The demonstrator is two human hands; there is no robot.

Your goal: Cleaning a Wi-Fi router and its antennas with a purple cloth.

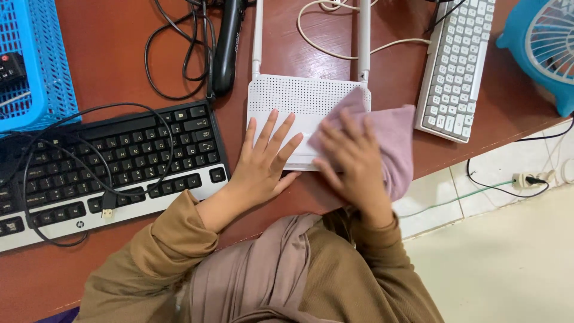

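Note:
A white router [299,98] with two upright antennas lies flat on the brown desk [107,54]. My left hand [263,161] rests open on the router's near left part, fingers spread and pressing it down. My right hand [353,164] lies flat on a mauve cloth [391,140], which covers the router's right side and its near right corner. The hand is slightly blurred. The router's right front edge is hidden under the cloth.
A black keyboard [119,158] with a loose black cable lies left of the router. A white keyboard [457,66] sits at the right, a blue fan [541,48] beyond it. A blue basket [36,66] stands far left. The desk's edge runs diagonally, with tiled floor below.

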